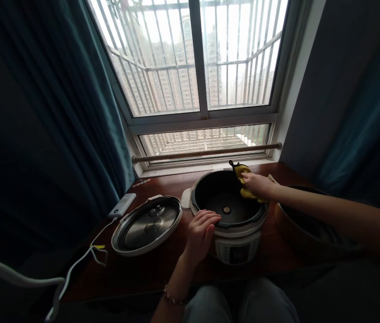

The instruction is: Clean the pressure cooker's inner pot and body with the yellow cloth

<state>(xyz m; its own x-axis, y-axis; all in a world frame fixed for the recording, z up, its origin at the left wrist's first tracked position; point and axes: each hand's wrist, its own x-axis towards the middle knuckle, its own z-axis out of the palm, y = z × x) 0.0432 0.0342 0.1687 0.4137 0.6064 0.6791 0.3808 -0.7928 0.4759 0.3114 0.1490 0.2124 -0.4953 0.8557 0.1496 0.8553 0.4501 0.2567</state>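
Working over an open cooker (235,232) on the counter (166,181), at five o'clock in the view. Gripping a bunched yellow cloth (248,194) in the right hand (259,185), curling closed fingers round it and holding it at the cooker's two o'clock rim. Laying the left hand (200,233) over the seven o'clock rim, apparently touching, extending its fingers nearly straight and together, grasping nothing visible. Showing the lid (149,224) already off, at nine o'clock from the cooker, and a dark round pot (286,223) at three o'clock. Exposing a bare dark interior with a small central disc (226,210). Seemingly standing partway through: having the uncovering finished, but leaving the cloth work unfinished, judging by the cloth in hand. Showing no clear border between wiped and unwiped surface, so not telling the remaining share.
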